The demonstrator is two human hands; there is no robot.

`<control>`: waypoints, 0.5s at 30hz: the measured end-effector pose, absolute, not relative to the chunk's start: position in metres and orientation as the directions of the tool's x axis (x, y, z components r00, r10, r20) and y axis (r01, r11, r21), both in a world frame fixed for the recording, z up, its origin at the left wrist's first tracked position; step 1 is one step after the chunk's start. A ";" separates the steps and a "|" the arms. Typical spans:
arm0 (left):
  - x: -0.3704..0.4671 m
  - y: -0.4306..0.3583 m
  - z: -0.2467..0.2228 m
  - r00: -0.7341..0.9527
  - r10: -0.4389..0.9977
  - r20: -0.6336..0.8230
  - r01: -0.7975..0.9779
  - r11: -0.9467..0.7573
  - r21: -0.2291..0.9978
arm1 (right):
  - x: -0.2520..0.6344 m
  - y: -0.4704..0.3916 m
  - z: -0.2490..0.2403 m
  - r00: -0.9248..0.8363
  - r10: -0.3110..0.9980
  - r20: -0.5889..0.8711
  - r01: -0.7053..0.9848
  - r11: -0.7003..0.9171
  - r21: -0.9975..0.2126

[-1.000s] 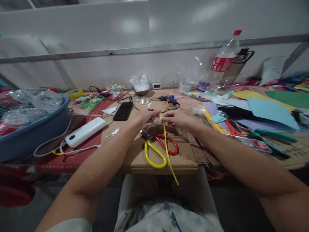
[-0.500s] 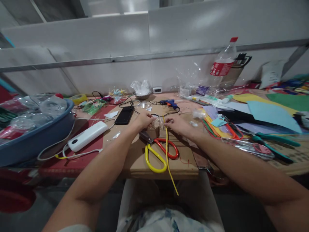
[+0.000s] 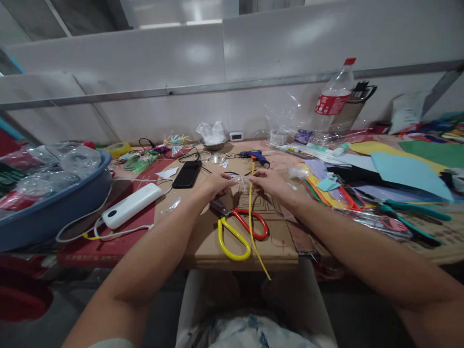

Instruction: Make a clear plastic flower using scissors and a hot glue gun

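Between my two hands is a small clear plastic piece (image 3: 240, 180), whose exact kind I cannot make out. My left hand (image 3: 220, 183) pinches its left side. My right hand (image 3: 267, 182) has its fingers closed at the right side, with a long thin yellow strip (image 3: 250, 217) at the fingertips. This strip hangs down across the scissors and past the table's front edge. Below my hands the scissors, with one yellow handle (image 3: 222, 240) and one red handle (image 3: 264, 231), lie on cardboard (image 3: 203, 241).
Left are a black phone (image 3: 187, 174), a white power strip (image 3: 132, 205) with its cable, and a blue basin (image 3: 72, 200) of plastic bottles. Behind lies a blue glue gun (image 3: 254, 155). Coloured sheets (image 3: 409, 171), green-handled pliers (image 3: 416, 209) and an upright bottle (image 3: 331, 99) are right.
Both hands have risen slightly, and the clear piece with them. The yellow strip has shifted up, with its top now higher above my right fingers.
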State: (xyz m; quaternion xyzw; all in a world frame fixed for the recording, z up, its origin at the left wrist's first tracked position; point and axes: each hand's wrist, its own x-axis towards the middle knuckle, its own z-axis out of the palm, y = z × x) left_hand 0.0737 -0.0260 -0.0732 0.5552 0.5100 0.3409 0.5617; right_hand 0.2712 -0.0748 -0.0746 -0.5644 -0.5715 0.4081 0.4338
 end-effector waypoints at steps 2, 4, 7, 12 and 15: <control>0.075 -0.029 -0.071 0.258 0.945 -0.201 0.174 0.159 0.972 | 0.273 -0.074 -0.073 0.018 1.000 0.019 0.209 0.015 -0.978; 0.076 -0.032 -0.069 0.260 0.945 -0.201 0.194 0.153 0.969 | 0.275 -0.072 -0.072 0.013 1.000 -0.008 0.135 -0.010 -0.991; 0.077 -0.035 -0.066 0.260 0.951 -0.165 0.274 0.091 0.957 | 0.277 -0.069 -0.071 -0.017 0.998 -0.059 0.061 -0.058 -0.996; 0.075 -0.036 -0.064 0.291 0.949 -0.123 0.377 0.004 0.926 | 0.279 -0.068 -0.072 -0.065 0.991 -0.116 0.053 -0.113 -0.992; 0.073 -0.035 -0.063 0.280 0.956 -0.082 0.459 -0.059 0.887 | 0.281 -0.069 -0.073 -0.046 0.993 -0.107 0.097 -0.103 -0.990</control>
